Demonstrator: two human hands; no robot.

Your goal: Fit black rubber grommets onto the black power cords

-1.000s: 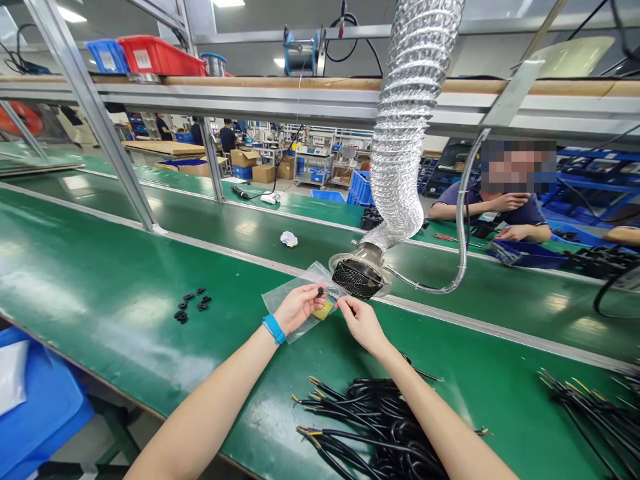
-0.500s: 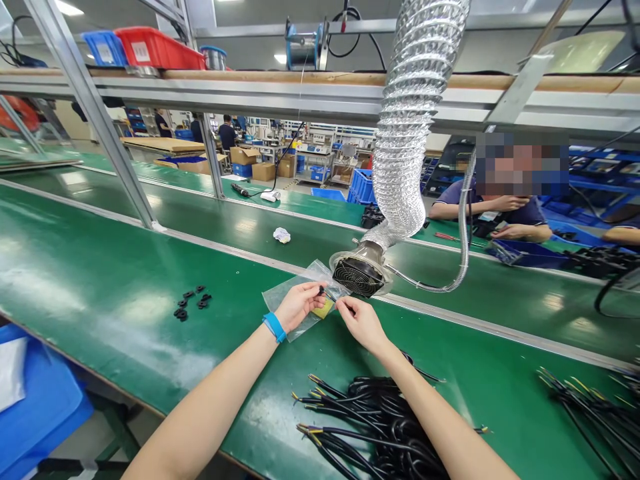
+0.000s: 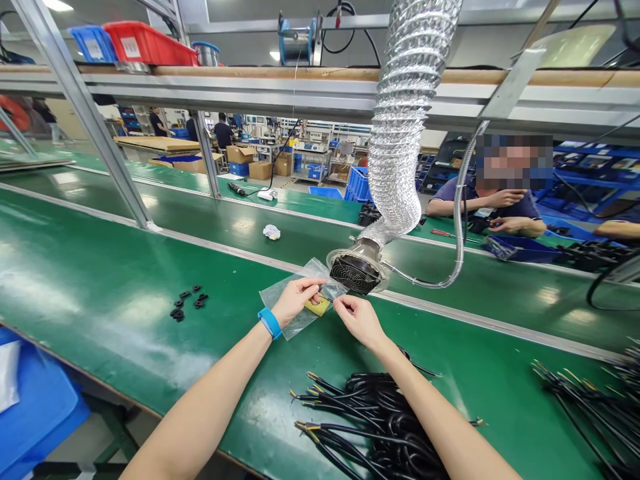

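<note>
Pinching closed over the clear bag point(image 3: 296, 301) on the green belt point(image 3: 125, 293), the left hand point(image 3: 293, 303) now hides the small black part seen earlier, while the right hand point(image 3: 356, 319) keeps its fingertips nipped on something too small to tell.

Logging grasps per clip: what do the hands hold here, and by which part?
Left hand pinches something small and dark at its fingertips; right hand pinches its other end. What it is cannot be told.
</note>
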